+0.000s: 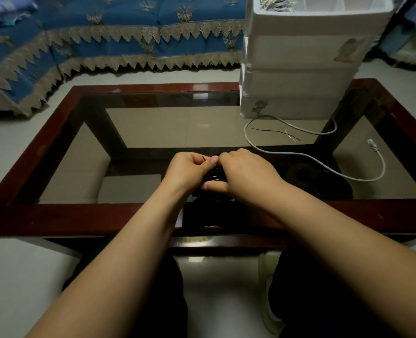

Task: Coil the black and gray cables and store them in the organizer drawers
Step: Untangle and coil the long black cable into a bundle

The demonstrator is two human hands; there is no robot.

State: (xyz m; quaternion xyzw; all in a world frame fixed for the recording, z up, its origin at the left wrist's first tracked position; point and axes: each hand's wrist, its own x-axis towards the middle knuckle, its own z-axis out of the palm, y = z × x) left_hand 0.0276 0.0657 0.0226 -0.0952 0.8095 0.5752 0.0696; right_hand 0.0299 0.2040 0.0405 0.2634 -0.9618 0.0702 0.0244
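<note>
1. The black cable (214, 175) is bunched into a coil near the front middle of the bench (129, 223), held between both hands and mostly hidden by them.
2. The left hand (186, 170) has its fingers curled around the left side of the coil, its thumb and fingertips pinching a thin dark strand end at the top.
3. The right hand (244, 173) grips the coil from the right, its fingers curled over the top and its thumb pressed along the lower edge.
4. The gray cable (299, 154) lies loose on the glass to the right of the hands, looping from the foot of the organizer round to a plug end near the right side.
5. Thin wire ties (279, 132), one dark and one pale, lie on the glass inside that loop.
6. The white organizer drawers (304, 62) stand at the far right corner of the bench, the top compartment open.
7. A sofa (104, 40) with a blue fringed cover stands behind the bench.
</note>
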